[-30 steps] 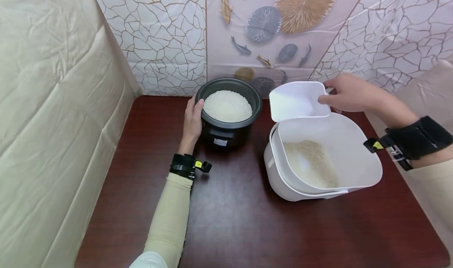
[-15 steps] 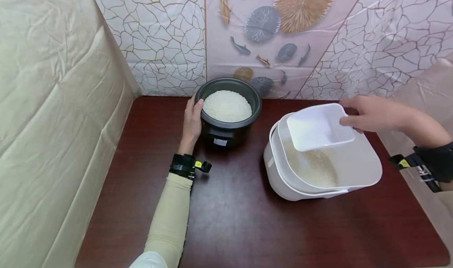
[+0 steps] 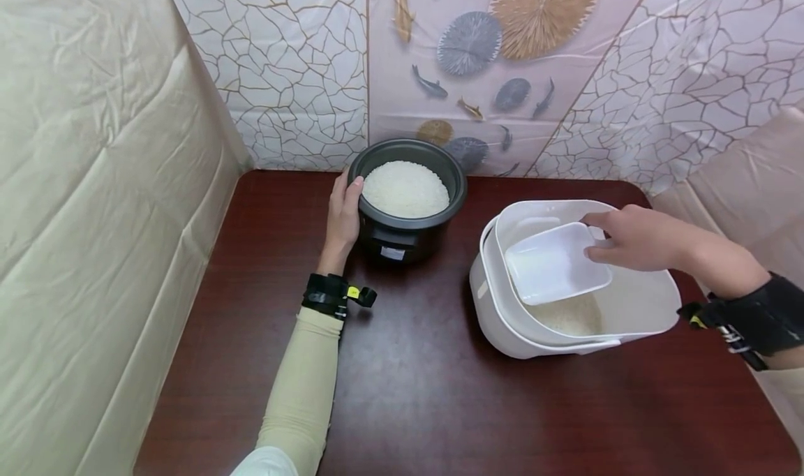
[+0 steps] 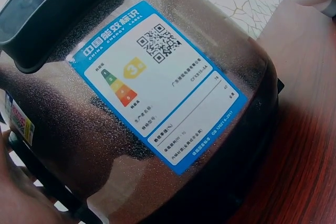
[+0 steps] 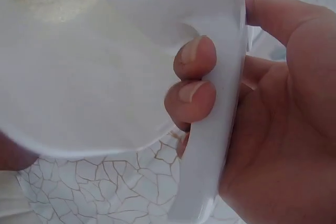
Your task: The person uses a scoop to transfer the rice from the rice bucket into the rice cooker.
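Note:
A black rice cooker (image 3: 411,242) stands at the back of the table, its grey inner pot (image 3: 455,176) heaped with white rice (image 3: 406,190). My left hand (image 3: 342,214) grips its left side, thumb at the rim; the left wrist view shows fingers at the dark side handle (image 4: 50,174). On the right is a white rice bin (image 3: 493,315) with loose rice (image 3: 571,315) at the bottom. Inside its opening, my right hand (image 3: 641,239) holds a white plastic scoop (image 3: 553,266), tilted above the rice. Fingers curl around the scoop's handle (image 5: 210,145) in the right wrist view.
The dark red wooden table (image 3: 402,392) extends in front of the cooker and bin. A patterned backdrop (image 3: 301,71) stands right behind the cooker, and a beige cloth wall (image 3: 125,204) borders the left side. An energy label (image 4: 163,87) is on the cooker.
My right hand has brought the scoop down and toward me, from above the bin's far rim into its opening. My left hand and the rice cooker have stayed in place.

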Demonstrator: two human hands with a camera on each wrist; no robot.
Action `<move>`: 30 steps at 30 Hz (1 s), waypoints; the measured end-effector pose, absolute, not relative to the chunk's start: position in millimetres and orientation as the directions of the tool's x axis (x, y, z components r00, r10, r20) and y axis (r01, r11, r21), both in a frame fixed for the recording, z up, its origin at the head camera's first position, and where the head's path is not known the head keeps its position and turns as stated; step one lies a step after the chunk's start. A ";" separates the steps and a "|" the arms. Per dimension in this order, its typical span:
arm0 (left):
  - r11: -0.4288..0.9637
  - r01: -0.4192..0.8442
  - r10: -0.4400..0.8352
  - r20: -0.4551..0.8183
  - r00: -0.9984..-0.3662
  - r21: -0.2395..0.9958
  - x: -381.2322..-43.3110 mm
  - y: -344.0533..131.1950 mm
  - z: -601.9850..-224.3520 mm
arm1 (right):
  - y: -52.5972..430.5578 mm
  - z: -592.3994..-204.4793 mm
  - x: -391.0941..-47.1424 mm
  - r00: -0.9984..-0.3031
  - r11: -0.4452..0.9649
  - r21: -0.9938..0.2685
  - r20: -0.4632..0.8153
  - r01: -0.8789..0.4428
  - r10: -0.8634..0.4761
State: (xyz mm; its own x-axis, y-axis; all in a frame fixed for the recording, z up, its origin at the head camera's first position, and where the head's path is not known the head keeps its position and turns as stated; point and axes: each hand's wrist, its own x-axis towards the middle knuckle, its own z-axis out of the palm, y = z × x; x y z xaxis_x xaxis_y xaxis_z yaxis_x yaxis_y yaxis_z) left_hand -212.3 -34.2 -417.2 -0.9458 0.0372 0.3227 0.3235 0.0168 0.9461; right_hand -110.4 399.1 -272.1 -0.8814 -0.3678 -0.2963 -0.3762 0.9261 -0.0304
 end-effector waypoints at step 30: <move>-0.013 0.348 0.044 0.348 -0.936 0.937 -215.3 -35.9 -420.1 | 372.8 -290.9 -90.6 -0.828 0.905 0.168 -0.492 -0.391 -0.267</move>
